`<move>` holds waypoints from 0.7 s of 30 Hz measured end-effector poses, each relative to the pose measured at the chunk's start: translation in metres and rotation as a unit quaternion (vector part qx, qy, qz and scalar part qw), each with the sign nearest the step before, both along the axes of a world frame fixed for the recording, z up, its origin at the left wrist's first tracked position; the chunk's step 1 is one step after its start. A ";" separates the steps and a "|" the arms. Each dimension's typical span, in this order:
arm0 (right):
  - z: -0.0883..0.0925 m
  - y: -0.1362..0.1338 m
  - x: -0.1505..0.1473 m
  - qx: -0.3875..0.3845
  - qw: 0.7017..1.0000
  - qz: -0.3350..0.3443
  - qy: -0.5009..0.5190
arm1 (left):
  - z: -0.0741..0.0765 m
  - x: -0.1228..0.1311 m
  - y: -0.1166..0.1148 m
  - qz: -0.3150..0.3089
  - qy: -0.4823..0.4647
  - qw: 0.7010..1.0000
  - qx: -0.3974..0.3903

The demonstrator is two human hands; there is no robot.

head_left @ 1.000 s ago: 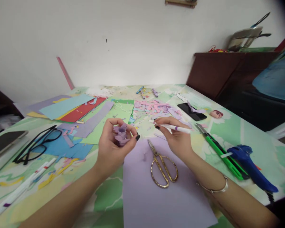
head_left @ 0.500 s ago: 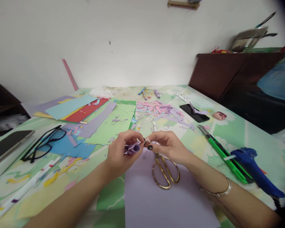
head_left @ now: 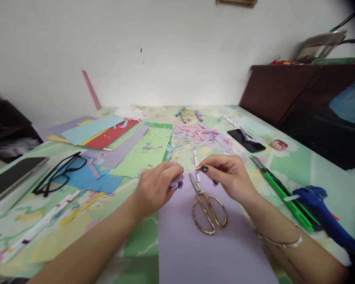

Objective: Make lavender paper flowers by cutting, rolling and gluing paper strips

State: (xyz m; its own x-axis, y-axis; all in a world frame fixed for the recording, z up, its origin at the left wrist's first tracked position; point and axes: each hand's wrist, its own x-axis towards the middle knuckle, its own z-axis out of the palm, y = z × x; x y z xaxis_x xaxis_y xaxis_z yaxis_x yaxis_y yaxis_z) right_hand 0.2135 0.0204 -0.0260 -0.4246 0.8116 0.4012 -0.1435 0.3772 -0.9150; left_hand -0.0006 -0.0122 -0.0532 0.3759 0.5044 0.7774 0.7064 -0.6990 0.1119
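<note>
My left hand (head_left: 157, 186) is closed, knuckles up, around a small rolled purple paper piece (head_left: 176, 182) that peeks out at its fingertips. My right hand (head_left: 229, 175) is closed in a pinch just to the right of it, over the top of a lilac paper sheet (head_left: 207, 252); what it pinches is too small to make out. A white marker (head_left: 196, 162) lies on the table right at its fingertips. Gold-handled scissors (head_left: 207, 207) rest on the lilac sheet between and below both hands.
Coloured paper sheets (head_left: 106, 136) and scraps (head_left: 195, 134) cover the far table. Black glasses (head_left: 60, 173), a tablet (head_left: 13, 179) and white pens (head_left: 38, 227) lie left. A phone (head_left: 246, 141), green cutter (head_left: 284, 193) and blue glue gun (head_left: 325, 215) lie right.
My right hand came in from the right and set the white marker down. My left hand turned palm-down and lowered the purple paper piece. Both hands now meet above the scissors.
</note>
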 end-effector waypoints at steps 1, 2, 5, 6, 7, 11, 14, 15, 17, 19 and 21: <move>0.000 -0.001 0.001 0.006 1.000 -0.002 0.008 | -0.001 0.000 0.001 0.005 0.007 1.000 0.009; 0.000 -0.001 0.002 0.013 1.000 -0.003 0.018 | -0.002 0.000 0.002 0.010 0.013 1.000 0.017; 0.000 -0.004 0.004 0.030 0.998 -0.003 0.047 | -0.002 0.001 0.004 0.014 0.027 0.999 0.029; 0.000 -0.005 0.004 0.033 0.998 -0.003 0.051 | -0.002 0.002 0.004 0.012 0.030 0.999 0.034; 0.000 -0.006 0.004 0.034 0.998 -0.004 0.052 | -0.002 0.003 0.004 0.010 0.032 0.999 0.037; 0.002 -0.010 0.001 0.047 0.999 -0.006 0.027 | 0.000 0.005 0.003 0.009 0.042 0.998 0.035; 0.003 -0.012 -0.002 0.061 0.998 -0.023 -0.014 | 0.001 0.006 0.002 0.016 0.050 0.998 0.036; 0.003 -0.013 -0.003 0.062 0.997 -0.031 -0.028 | 0.001 0.006 0.002 0.017 0.052 0.998 0.036; 0.002 -0.013 -0.004 0.062 0.996 -0.043 -0.047 | 0.002 0.006 0.001 0.016 0.053 0.998 0.036; 0.001 -0.014 -0.006 0.066 0.995 -0.047 -0.059 | 0.003 0.007 0.001 0.010 0.052 0.998 0.038; 0.000 -0.015 -0.007 0.080 0.993 -0.045 -0.072 | 0.005 0.007 0.001 0.005 0.054 0.998 0.044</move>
